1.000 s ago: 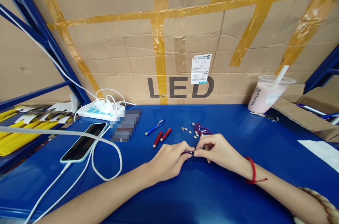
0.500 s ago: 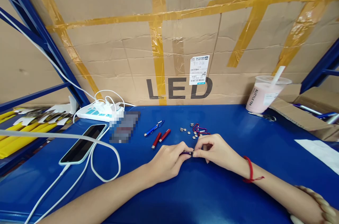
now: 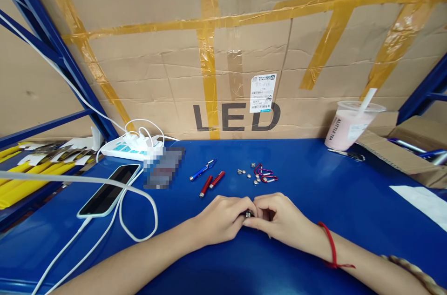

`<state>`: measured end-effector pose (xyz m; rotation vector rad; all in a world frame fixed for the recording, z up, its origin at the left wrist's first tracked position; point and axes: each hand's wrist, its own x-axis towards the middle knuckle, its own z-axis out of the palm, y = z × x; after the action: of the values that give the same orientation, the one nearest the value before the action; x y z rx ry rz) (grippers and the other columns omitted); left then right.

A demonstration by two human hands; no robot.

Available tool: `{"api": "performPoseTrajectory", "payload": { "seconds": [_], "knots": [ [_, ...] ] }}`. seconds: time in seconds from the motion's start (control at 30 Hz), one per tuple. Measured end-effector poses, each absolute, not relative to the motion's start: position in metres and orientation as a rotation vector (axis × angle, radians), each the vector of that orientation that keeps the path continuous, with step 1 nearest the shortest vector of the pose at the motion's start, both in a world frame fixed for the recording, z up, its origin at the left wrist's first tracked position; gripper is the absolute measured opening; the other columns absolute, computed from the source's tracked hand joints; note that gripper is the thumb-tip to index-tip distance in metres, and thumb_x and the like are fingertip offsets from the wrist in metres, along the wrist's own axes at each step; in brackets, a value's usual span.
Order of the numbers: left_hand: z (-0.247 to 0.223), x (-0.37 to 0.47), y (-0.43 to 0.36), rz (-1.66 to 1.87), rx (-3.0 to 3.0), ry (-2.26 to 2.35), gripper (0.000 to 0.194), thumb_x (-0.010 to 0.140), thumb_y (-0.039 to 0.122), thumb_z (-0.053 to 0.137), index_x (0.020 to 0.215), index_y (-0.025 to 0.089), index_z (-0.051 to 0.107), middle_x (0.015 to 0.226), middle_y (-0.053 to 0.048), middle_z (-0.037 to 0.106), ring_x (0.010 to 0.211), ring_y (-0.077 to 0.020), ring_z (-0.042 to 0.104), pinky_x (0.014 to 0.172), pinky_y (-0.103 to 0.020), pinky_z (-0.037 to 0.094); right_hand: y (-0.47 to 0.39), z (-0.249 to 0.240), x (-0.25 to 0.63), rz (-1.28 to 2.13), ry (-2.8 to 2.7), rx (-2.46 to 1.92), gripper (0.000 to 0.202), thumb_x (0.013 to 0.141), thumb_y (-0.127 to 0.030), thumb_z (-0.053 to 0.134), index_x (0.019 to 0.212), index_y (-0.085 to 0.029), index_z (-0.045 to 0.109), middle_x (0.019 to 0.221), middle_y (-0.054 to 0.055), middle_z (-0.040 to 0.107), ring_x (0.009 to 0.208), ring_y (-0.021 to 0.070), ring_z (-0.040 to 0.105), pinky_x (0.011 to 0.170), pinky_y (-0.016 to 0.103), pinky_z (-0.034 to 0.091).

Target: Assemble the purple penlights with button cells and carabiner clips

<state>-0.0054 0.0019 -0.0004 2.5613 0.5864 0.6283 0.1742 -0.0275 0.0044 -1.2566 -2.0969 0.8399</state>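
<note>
My left hand (image 3: 223, 220) is closed around a small keychain flashlight (image 3: 248, 214), and only its dark and silver end shows between the fingers. My right hand (image 3: 279, 216) meets it from the right, thumb and fingers pinched at that same end. Beyond the hands lie two red keychain flashlights (image 3: 211, 184) and a blue one (image 3: 199, 172) with a clip. Several silver button cells (image 3: 248, 176) are scattered next to red and purple carabiner clips (image 3: 268, 178).
At left, a phone (image 3: 109, 191) charges on looped white cables (image 3: 155, 213), near a power strip (image 3: 129, 148). A pink drink cup (image 3: 351, 125) stands back right beside an open carton (image 3: 394, 150) and white paper (image 3: 421, 202). A large cardboard box (image 3: 157, 76) walls the back of the blue table (image 3: 244, 267).
Both hands have drawn nearer to me and closed together. The flashlight has turned, so its end now points toward me; more of the clips shows behind the hands.
</note>
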Motion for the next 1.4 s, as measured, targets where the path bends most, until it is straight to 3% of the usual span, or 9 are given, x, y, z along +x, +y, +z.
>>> {"api": "performPoseTrajectory", "payload": {
  "seconds": [0.13,0.33,0.7,1.03,1.4],
  "knots": [
    [0.0015,-0.0029,0.0018,0.641,2.439,0.720,0.015,0.083,0.010,0.044,0.091,0.019,0.053,0.082,0.000,0.065,0.067,-0.0123,0.061,0.059,-0.018,0.043,-0.0226,0.0032,0.1786,0.927,-2.070,-1.320,0.050,0.077,-0.059,0.054,0.054,-0.016,0.045,0.048,-0.003,0.052,0.042,0.0077,0.047,0.045,0.018,0.033],
    [0.0011,-0.0016,0.0021,0.641,2.428,0.691,0.018,0.083,0.008,0.045,0.094,0.020,0.053,0.087,0.001,0.065,0.074,-0.0123,0.062,0.067,-0.019,0.044,-0.0217,0.0070,0.1803,0.611,-2.156,-1.373,0.045,0.076,-0.053,0.059,0.051,-0.015,0.050,0.051,-0.003,0.052,0.046,0.0072,0.044,0.046,0.019,0.028],
    [0.0039,-0.0011,-0.0001,0.657,2.408,0.718,0.017,0.086,0.010,0.046,0.097,0.021,0.052,0.094,0.002,0.065,0.082,-0.0109,0.062,0.072,-0.016,0.044,-0.0213,0.0125,0.1822,0.573,-2.137,-1.316,0.024,0.073,-0.037,0.063,0.060,-0.017,0.059,0.060,-0.003,0.059,0.049,0.0071,0.050,0.047,0.017,0.035],
    [0.0014,-0.0015,-0.0010,0.734,2.467,0.714,0.017,0.086,0.011,0.045,0.098,0.022,0.051,0.093,0.003,0.066,0.081,-0.0105,0.063,0.074,-0.015,0.044,-0.0247,0.0116,0.1824,0.425,-2.133,-1.313,0.027,0.077,-0.041,0.061,0.062,-0.018,0.060,0.061,-0.003,0.059,0.049,0.0071,0.049,0.048,0.019,0.031],
    [-0.0011,0.0004,0.0009,0.804,2.486,0.887,0.014,0.087,0.015,0.047,0.097,0.024,0.049,0.088,0.004,0.065,0.077,-0.0129,0.063,0.067,-0.019,0.043,-0.0243,0.0102,0.1842,0.372,-2.095,-1.303,0.017,0.079,-0.036,0.061,0.071,-0.022,0.065,0.067,-0.004,0.061,0.051,0.0077,0.051,0.050,0.019,0.034]
  ]
}}
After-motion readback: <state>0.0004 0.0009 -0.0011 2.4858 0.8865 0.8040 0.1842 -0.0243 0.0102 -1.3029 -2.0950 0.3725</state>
